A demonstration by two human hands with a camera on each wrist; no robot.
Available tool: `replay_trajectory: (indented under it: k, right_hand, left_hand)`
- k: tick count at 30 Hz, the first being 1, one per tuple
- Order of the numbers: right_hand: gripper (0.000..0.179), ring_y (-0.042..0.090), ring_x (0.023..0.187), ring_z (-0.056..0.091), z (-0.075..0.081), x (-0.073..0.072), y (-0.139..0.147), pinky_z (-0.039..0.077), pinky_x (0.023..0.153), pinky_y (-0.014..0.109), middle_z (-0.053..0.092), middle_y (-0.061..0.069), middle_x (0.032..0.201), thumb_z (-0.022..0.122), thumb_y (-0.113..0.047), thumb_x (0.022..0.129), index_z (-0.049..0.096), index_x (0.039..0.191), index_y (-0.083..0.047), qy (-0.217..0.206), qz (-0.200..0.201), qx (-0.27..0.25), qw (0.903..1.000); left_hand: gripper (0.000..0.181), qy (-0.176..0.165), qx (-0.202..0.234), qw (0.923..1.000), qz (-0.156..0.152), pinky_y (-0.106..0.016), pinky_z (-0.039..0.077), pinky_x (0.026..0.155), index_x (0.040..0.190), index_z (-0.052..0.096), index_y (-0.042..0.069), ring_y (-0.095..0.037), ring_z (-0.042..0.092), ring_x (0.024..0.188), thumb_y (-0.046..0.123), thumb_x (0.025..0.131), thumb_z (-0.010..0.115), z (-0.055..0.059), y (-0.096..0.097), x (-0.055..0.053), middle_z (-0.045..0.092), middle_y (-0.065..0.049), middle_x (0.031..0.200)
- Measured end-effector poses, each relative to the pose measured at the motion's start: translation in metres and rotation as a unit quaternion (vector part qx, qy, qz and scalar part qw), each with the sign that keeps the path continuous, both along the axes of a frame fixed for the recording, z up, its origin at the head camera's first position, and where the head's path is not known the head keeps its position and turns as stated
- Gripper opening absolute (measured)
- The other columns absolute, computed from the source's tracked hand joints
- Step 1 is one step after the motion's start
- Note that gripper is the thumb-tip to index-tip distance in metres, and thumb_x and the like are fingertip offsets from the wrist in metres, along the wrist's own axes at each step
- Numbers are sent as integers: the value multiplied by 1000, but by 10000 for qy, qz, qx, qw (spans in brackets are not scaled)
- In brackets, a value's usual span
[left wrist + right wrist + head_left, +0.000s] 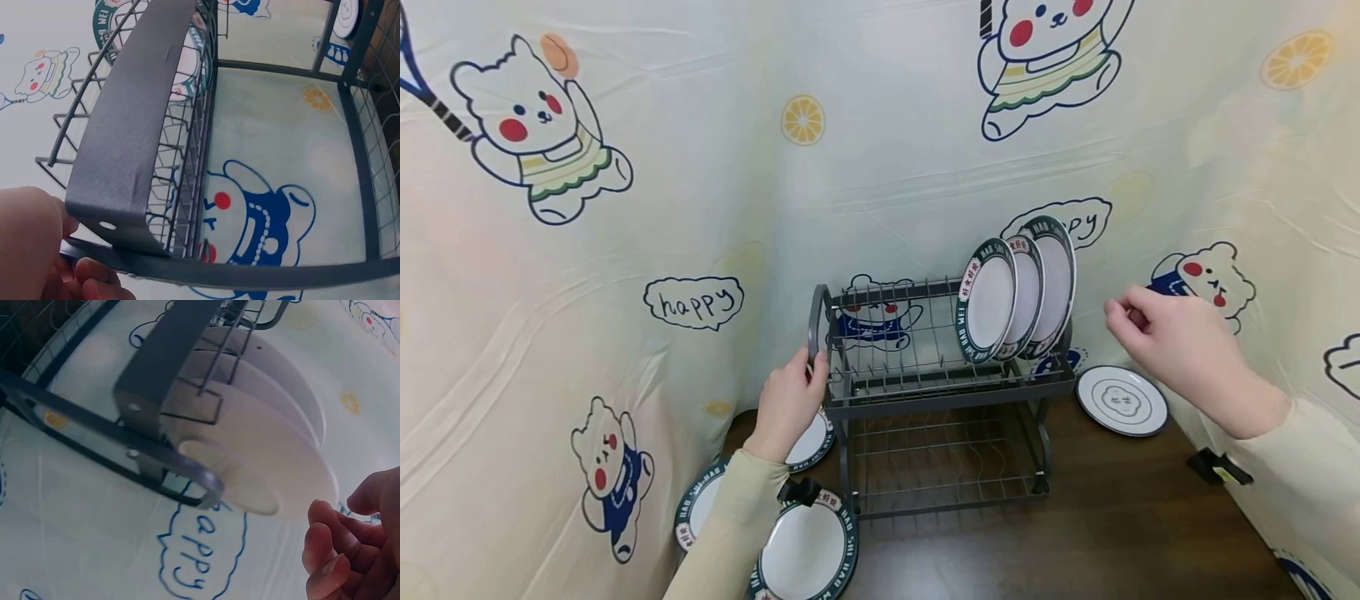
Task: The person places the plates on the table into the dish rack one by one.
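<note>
The left hand (790,404) has its fingers gripping the left end of a dark grey, two-tier metal dish rack (947,402) on a dark brown counter (1075,517). The right hand (1183,337), fingers loosely curled around nothing, hangs near three round white plates with green lettered rims (988,304), on edge in the upper tier.
</note>
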State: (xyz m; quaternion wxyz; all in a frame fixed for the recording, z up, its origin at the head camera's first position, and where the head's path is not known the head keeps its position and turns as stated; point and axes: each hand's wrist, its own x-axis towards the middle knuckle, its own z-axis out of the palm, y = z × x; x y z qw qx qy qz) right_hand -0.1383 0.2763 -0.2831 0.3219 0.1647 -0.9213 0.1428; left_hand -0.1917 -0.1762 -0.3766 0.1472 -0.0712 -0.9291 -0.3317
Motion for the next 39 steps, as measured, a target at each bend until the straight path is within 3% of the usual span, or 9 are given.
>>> replay_trajectory:
  k: [6,11,25,39]
  right_hand:
    - [35,12,46,34,-22,8,23,24,45,30,34,-7,55,59,-18,101,47,69,-17,-556,-440,-126,9974]
    - [37,14,47,37,-42,10,39,26,47,30,34,-7,55,56,-21,103,45,68,-18,-894,-580,-272,9939]
    - [35,16,49,42,-79,3,66,31,49,32,42,-5,53,54,-21,103,55,69,-13,-1179,-831,-546,9880]
    - [36,18,52,44,-115,-5,87,33,51,33,48,-3,57,51,-24,104,64,74,-8,-1881,-923,-787,9746]
  left_hand:
    - [28,128,38,9999,-9,-30,38,43,90,54,7,-17,47,44,27,110,49,5,2,0,51,-3,61]
    - [25,92,79,9999,-51,-31,41,42,94,54,4,-17,49,45,23,110,49,8,5,1,53,-5,62]
    - [24,126,-173,9998,50,-31,43,46,95,53,3,-18,48,47,20,111,47,6,7,3,49,-5,65]
    - [26,167,-414,9988,193,-32,41,47,94,54,3,-20,48,48,22,111,47,7,10,5,49,-6,65]
